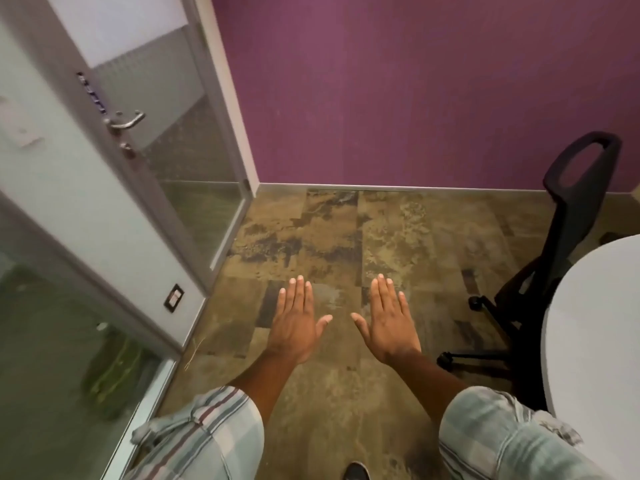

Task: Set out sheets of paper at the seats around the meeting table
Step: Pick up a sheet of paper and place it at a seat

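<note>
My left hand and my right hand are stretched out side by side over the floor, palms down, fingers flat and apart, holding nothing. The rounded edge of the white meeting table shows at the right. A black office chair stands at the table's far side, its back toward the purple wall. No sheets of paper are in view.
A glass door with a metal handle and glass partition run along the left. The purple wall closes the far side. Brown patterned floor lies between door and chair. The chair's wheeled base reaches onto the floor.
</note>
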The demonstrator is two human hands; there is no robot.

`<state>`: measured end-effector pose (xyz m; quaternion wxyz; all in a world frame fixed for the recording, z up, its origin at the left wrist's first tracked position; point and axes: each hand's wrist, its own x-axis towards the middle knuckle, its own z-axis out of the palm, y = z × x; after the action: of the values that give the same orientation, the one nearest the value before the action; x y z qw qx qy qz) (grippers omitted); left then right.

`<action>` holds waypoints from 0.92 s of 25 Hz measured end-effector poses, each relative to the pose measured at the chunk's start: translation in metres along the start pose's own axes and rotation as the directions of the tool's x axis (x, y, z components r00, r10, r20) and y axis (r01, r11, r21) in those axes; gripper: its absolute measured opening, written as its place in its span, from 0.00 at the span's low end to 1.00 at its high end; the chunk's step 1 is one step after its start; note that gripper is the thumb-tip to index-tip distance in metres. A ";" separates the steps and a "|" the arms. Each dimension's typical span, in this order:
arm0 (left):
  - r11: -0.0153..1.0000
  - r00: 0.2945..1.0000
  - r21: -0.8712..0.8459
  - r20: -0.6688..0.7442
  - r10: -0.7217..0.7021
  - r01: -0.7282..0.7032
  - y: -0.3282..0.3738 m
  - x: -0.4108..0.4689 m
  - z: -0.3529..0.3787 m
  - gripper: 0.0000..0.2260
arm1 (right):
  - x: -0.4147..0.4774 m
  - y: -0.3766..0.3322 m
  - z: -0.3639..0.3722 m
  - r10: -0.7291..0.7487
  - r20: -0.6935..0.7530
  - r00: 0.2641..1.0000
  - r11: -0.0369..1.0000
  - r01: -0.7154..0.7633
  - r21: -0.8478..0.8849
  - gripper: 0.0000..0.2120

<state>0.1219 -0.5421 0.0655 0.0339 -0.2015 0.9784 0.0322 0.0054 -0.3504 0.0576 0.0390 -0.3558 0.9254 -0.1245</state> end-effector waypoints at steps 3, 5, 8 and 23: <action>0.997 0.997 0.028 -0.026 0.074 -0.074 0.016 0.080 -0.005 0.41 | 0.063 0.036 -0.014 0.044 -0.067 0.997 0.999 -0.045 -0.013 0.43; 0.995 0.995 0.013 -0.001 0.101 -0.101 0.027 0.142 -0.008 0.40 | 0.110 0.063 -0.022 0.089 -0.068 0.994 0.996 -0.089 0.005 0.43; 0.986 0.986 0.001 -0.028 0.167 -0.167 0.042 0.237 -0.010 0.40 | 0.181 0.111 -0.024 0.147 -0.111 0.983 0.988 -0.150 -0.020 0.42; 0.874 0.874 0.013 0.002 0.486 -0.486 0.153 0.676 -0.050 0.40 | 0.501 0.312 -0.085 0.445 -0.180 0.877 0.892 -0.452 0.006 0.43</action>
<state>-0.5614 -0.6704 0.0697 0.0256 0.0506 0.9978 0.0330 -0.5835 -0.4445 0.0669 -0.0219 -0.1202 0.9844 -0.1263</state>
